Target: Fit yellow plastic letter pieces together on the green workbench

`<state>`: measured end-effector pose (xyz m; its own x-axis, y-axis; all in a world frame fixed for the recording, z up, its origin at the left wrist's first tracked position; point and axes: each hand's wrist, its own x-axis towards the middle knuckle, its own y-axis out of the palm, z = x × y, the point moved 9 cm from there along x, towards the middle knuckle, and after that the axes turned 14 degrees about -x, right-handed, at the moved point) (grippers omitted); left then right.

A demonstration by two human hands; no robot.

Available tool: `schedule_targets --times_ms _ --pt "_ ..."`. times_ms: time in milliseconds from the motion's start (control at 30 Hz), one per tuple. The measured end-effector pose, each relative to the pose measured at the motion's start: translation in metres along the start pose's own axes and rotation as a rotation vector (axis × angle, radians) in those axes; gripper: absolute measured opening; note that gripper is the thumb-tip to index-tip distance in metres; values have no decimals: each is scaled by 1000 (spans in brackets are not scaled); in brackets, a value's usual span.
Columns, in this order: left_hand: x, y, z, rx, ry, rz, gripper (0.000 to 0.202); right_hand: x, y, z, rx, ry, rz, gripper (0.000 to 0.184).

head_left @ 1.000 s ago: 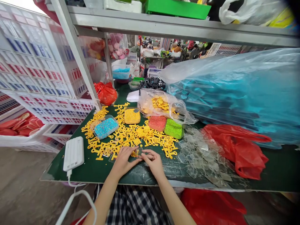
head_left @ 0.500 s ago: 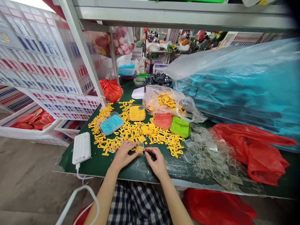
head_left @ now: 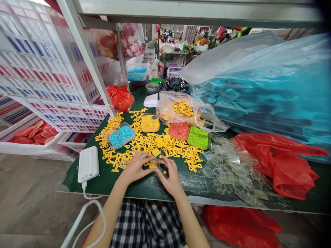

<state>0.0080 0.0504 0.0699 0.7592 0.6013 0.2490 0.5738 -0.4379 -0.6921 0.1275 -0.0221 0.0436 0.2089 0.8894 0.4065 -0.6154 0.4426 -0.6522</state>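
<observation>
Between my hands is a small clear plastic box with yellow pieces showing in it. My left hand grips its left side, thumb along the near edge and fingers along the far edge. From the right, my right hand holds the same box, its thumb near the front corner and index finger near the back one. Just beyond my hands spread many loose yellow plastic pieces with ring ends. A tiny yellow bit lies beside my right thumb.
Tubs of blue beads, yellow beads, red beads and green beads stand behind the pieces. Clear plastic parts and a red bag lie right. A white power bank is left, crates beyond.
My right thumb and index finger have spread apart along the clear box's right side. My left hand keeps its hold. The view has shifted slightly.
</observation>
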Motion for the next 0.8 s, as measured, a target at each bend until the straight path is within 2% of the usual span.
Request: schedule_targets --times_ms 67,200,467,567,800 --pt "0 5 -9 -18 45 -5 33 1 -3 0 89 6 -4 44" --pt "-1 13 -25 4 146 -35 33 1 -1 -11 283 108 -17 18" --pt "-4 17 -27 37 190 -70 33 -1 8 -32 431 271 -2 30" --pt "-4 18 -29 38 206 -98 32 0 4 -37 426 291 -20 34" --pt "-6 19 -38 68 275 -181 31 2 6 -36 506 313 26 34"
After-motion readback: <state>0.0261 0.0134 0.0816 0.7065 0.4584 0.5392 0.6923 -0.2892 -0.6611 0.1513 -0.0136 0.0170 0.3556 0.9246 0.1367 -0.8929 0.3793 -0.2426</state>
